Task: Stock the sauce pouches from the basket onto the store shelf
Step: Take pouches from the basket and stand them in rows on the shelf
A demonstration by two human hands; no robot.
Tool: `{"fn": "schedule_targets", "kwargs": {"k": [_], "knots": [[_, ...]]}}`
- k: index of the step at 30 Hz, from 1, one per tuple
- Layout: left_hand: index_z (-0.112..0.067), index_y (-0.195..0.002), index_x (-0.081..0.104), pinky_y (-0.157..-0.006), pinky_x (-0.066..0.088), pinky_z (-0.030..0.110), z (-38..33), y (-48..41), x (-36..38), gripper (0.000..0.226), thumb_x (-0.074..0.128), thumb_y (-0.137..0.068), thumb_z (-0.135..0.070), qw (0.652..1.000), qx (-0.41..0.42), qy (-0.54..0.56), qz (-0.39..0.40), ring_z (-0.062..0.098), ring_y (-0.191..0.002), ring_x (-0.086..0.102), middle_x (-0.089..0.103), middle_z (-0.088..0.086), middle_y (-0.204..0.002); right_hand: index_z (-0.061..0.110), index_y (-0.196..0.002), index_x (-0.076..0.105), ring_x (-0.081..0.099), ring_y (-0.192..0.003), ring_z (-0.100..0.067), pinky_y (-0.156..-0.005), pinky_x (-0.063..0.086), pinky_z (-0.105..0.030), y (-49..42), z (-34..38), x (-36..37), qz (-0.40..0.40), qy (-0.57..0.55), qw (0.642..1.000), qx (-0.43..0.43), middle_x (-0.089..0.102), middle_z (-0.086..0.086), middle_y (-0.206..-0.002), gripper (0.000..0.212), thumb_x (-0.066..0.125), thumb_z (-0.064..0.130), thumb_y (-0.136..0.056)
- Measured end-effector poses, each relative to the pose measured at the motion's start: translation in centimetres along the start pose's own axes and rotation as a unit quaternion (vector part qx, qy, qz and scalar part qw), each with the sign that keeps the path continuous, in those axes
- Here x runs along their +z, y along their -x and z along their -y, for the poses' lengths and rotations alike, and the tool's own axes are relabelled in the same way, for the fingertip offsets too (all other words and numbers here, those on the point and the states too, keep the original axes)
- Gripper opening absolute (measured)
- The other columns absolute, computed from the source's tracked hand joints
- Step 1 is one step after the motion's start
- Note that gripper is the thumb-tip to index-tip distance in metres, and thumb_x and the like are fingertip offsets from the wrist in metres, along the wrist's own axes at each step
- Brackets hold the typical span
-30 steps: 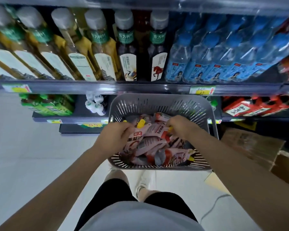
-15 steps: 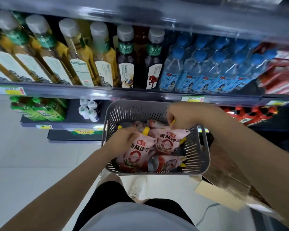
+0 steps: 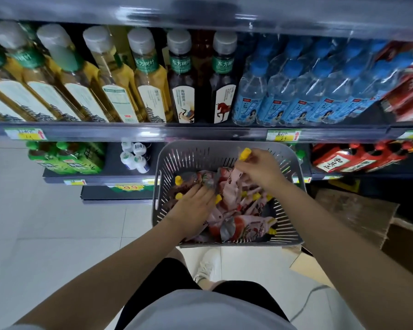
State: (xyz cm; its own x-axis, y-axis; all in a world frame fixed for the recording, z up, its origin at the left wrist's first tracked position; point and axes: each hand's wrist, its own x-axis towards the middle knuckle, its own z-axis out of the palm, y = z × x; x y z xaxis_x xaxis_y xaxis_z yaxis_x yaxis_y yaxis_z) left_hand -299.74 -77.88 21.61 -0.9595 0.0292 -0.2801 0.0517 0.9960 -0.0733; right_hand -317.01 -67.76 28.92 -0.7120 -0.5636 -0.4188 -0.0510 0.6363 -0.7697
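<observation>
A grey slotted basket (image 3: pixel 191 151) sits in front of the lower shelf and holds several pink and red sauce pouches (image 3: pixel 250 228) with yellow caps. My right hand (image 3: pixel 260 170) is over the basket's far side, pinching one pouch (image 3: pixel 233 184) just under its yellow cap (image 3: pixel 244 153), so it hangs partly lifted from the pile. My left hand (image 3: pixel 193 208) is down in the basket's left half, fingers curled over a pouch whose yellow cap (image 3: pixel 218 198) sticks out beside the thumb. Red packs (image 3: pixel 343 160) lie on the lower shelf to the right.
The upper shelf carries tea bottles (image 3: pixel 150 91) and blue-capped water bottles (image 3: pixel 284 96) behind a price rail (image 3: pixel 200 133). Green bottles (image 3: pixel 65 158) and small white bottles (image 3: pixel 134 156) stand at lower left. Cardboard boxes (image 3: pixel 362 210) lie on the right, white floor tiles (image 3: pixel 45 222) on the left.
My right hand has risen with a pouch held by its cap toward the basket's far rim. My left hand has sunk back into the pile with its pouch. The view has moved closer to the shelf.
</observation>
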Motion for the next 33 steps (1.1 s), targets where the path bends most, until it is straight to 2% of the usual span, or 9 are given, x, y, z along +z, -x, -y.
{"fn": "schedule_targets", "kwargs": {"k": [4, 6, 8, 13, 18, 21, 24, 28, 33], "knots": [[-0.003, -0.143, 0.032, -0.100, 0.036, 0.040, 0.2, 0.0, 0.6, 0.080, 0.057, -0.071, -0.027, 0.997, -0.006, 0.048, -0.056, 0.030, -0.106, 0.054, 0.057, 0.012, -0.120, 0.002, -0.105, 0.058, 0.065, -0.083, -0.033, -0.073, 0.058, -0.047, 0.4, 0.9, 0.9, 0.080, 0.023, 0.995, 0.055, 0.054, -0.011, -0.084, 0.032, 0.069, 0.015, -0.078], [-0.003, -0.145, 0.029, -0.096, 0.040, 0.039, 0.3, 0.0, 0.7, 0.083, 0.057, -0.070, -0.027, 0.996, 0.007, 0.052, -0.072, 0.030, -0.101, 0.056, 0.062, 0.010, -0.112, 0.009, -0.087, 0.057, 0.054, -0.066, -0.023, -0.060, 0.047, -0.035, 0.7, 1.3, 1.1, 0.106, 0.026, 0.992, 0.058, 0.048, -0.005, -0.073, 0.017, 0.067, 0.006, -0.074], [-0.006, -0.148, 0.020, -0.098, 0.036, 0.039, 0.6, 0.0, 0.8, 0.084, 0.057, -0.075, -0.025, 0.997, 0.010, 0.048, -0.060, 0.030, -0.106, 0.052, 0.060, 0.009, -0.117, 0.015, -0.070, 0.046, 0.045, -0.060, -0.018, -0.055, 0.041, -0.030, 0.7, 1.1, 1.0, 0.115, -0.011, 0.991, 0.067, 0.042, -0.003, -0.066, 0.025, 0.063, -0.003, -0.072], [-0.028, -0.145, 0.023, -0.097, 0.038, 0.039, 2.4, -1.1, 0.8, 0.066, 0.057, -0.089, -0.018, 0.994, 0.013, 0.104, -0.012, 0.027, -0.111, 0.049, 0.060, 0.005, -0.117, -0.012, -0.092, 0.054, 0.055, -0.078, -0.026, -0.068, 0.045, -0.038, 0.4, -0.3, -1.7, 0.074, -0.046, 0.994, 0.068, 0.054, -0.042, -0.100, 0.018, 0.058, -0.011, -0.075], [-0.027, -0.142, 0.029, -0.104, 0.034, 0.046, 2.3, -1.4, 0.7, 0.062, 0.051, -0.088, -0.007, 0.998, 0.046, 0.035, 0.009, 0.031, -0.119, 0.044, 0.052, 0.012, -0.126, 0.000, -0.094, 0.064, 0.069, -0.085, -0.029, -0.072, 0.055, -0.036, 0.3, -1.8, -3.5, 0.038, -0.052, 0.997, 0.051, 0.070, -0.017, -0.097, 0.027, 0.065, -0.016, -0.072], [-0.021, -0.133, 0.041, -0.101, 0.034, 0.045, 1.8, -1.1, 1.0, 0.048, 0.050, -0.087, -0.009, 0.998, 0.065, -0.010, -0.011, 0.031, -0.116, 0.046, 0.051, 0.013, -0.126, 0.010, -0.111, 0.064, 0.069, -0.089, -0.026, -0.081, 0.058, -0.041, 1.3, -2.8, -2.0, 0.077, -0.130, 0.985, 0.083, 0.069, -0.011, -0.105, 0.040, 0.073, -0.004, -0.075], [-0.023, -0.133, 0.040, -0.102, 0.032, 0.042, 1.5, -0.9, 1.1, 0.047, 0.047, -0.089, -0.011, 0.998, 0.053, -0.002, -0.028, 0.032, -0.113, 0.047, 0.051, 0.012, -0.122, 0.025, -0.102, 0.068, 0.067, -0.097, -0.027, -0.089, 0.054, -0.044, 2.0, -3.0, 0.3, 0.033, -0.160, 0.985, 0.052, 0.070, -0.006, -0.105, 0.025, 0.072, 0.011, -0.082], [-0.025, -0.131, 0.043, -0.102, 0.033, 0.043, 1.5, -0.4, 0.2, 0.045, 0.045, -0.088, -0.012, 0.998, 0.036, 0.012, -0.042, 0.031, -0.112, 0.049, 0.052, 0.011, -0.120, 0.016, -0.113, 0.066, 0.066, -0.097, -0.020, -0.086, 0.053, -0.035, 2.2, -2.7, 2.2, -0.035, -0.102, 0.994, -0.006, 0.070, -0.002, -0.102, 0.024, 0.059, 0.027, -0.093], [-0.026, -0.105, 0.063, -0.093, 0.046, 0.041, 2.2, 2.0, -1.8, 0.046, 0.071, -0.064, -0.007, 0.994, -0.004, 0.031, -0.101, 0.027, -0.096, 0.061, 0.062, 0.007, -0.096, 0.022, -0.095, 0.060, 0.068, -0.090, -0.024, -0.081, 0.056, -0.039, 2.0, -2.7, 1.4, -0.066, -0.133, 0.989, 0.000, 0.071, -0.009, -0.098, 0.010, 0.052, 0.029, -0.096]]}}
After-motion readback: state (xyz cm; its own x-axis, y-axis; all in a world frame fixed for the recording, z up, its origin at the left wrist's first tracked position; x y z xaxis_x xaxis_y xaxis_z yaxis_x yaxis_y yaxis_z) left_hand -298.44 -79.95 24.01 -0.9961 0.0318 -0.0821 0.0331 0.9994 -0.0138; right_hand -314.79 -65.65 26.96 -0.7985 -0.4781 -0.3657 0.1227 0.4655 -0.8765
